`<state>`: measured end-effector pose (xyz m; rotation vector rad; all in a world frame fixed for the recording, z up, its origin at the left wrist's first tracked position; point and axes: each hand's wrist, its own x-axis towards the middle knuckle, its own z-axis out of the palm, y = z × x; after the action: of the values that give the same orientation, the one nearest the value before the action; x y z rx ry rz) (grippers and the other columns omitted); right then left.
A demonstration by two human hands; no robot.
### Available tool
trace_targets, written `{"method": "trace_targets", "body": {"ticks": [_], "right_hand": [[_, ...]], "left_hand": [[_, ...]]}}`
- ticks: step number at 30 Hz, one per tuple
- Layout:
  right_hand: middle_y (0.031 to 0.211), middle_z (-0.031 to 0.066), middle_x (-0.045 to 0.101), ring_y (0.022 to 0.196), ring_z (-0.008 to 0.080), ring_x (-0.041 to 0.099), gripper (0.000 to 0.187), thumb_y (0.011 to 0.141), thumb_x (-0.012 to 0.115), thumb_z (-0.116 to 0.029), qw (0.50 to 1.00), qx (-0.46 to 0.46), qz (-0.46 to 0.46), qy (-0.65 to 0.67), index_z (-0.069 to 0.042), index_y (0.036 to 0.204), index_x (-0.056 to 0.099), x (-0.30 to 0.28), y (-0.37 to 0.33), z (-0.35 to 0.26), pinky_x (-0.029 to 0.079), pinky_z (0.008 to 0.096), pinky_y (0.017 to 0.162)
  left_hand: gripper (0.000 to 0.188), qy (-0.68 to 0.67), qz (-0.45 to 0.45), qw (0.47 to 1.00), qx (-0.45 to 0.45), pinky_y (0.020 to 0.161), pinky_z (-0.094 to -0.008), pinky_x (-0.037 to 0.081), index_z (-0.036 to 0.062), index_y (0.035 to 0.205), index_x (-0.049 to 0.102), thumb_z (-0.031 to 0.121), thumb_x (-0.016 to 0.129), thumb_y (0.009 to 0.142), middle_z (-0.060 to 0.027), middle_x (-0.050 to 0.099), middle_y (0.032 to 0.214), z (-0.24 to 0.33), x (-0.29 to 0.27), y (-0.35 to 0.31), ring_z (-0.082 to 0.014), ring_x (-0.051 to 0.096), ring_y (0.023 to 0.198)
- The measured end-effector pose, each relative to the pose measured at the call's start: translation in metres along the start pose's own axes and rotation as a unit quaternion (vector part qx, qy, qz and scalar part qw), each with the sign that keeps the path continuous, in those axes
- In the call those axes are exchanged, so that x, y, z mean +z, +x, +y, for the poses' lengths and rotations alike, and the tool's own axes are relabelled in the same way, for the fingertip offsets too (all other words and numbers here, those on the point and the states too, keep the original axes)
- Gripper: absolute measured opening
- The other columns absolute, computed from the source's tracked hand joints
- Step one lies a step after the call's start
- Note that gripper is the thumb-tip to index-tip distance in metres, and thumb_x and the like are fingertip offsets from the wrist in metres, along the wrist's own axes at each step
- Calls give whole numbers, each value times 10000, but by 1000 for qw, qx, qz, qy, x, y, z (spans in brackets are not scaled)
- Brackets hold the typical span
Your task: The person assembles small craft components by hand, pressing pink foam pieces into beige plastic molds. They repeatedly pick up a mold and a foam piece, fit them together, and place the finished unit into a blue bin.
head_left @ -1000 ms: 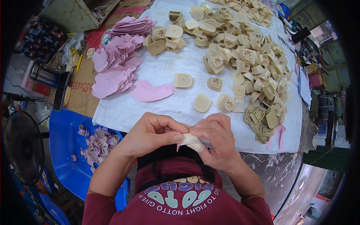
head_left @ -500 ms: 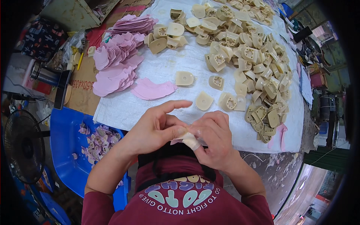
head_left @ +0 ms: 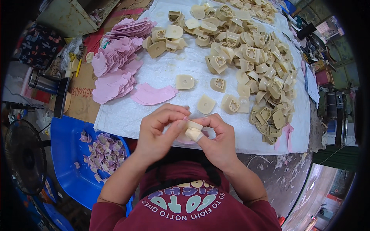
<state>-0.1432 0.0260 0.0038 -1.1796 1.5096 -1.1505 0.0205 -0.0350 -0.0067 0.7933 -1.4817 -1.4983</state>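
In front of my body, both hands hold a beige shoe heel [head_left: 195, 124] with a pink covering piece [head_left: 186, 139] around its lower side. My left hand [head_left: 157, 129] pinches its left edge between thumb and fingers. From the other side my right hand [head_left: 219, 140] grips it, a cream wrapping [head_left: 194, 134] on the thumb. The fingers hide much of the heel. Just beyond, a few loose heels [head_left: 206, 104] lie on the white cloth [head_left: 154, 119]. A single curved pink piece [head_left: 154, 94] rests left of them, beside stacks of similar pink pieces [head_left: 115, 86].
A large heap of beige heels [head_left: 266, 81] covers the cloth's right and far side. Two narrow pink strips [head_left: 286, 135] lie by its near end. Below the table's left edge, a blue tub [head_left: 65, 154] holds pinkish scraps. A black fan [head_left: 25, 152] stands farther left.
Both hands have risen slightly with the heel, and it has turned so more of its beige surface shows. My left index finger, stretched out before, has bent in toward the heel.
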Motion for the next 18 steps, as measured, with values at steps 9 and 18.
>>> {"method": "trace_targets", "body": {"ticks": [9, 18], "right_hand": [[879, 77, 587, 823, 187, 573, 206, 734, 727, -61, 996, -39, -20, -74, -42, 935, 684, -2, 2, -7, 479, 291, 698], [1235, 151, 564, 1103, 269, 552, 526, 730, 783, -208, 909, -341, -53, -235, -11, 1183, 600, -28, 5, -23, 423, 360, 931]], "left_hand": [[55, 183, -20, 978, 102, 869, -342, 451, 6, 891, 628, 1, 631, 836, -83, 571, 985, 10, -6, 5, -194, 560, 958], [163, -127, -8, 992, -3, 848, -293, 486, 24, 989, 609, -47, 633, 844, -151, 440, 1251, 16, -3, -25, -160, 586, 972]]}}
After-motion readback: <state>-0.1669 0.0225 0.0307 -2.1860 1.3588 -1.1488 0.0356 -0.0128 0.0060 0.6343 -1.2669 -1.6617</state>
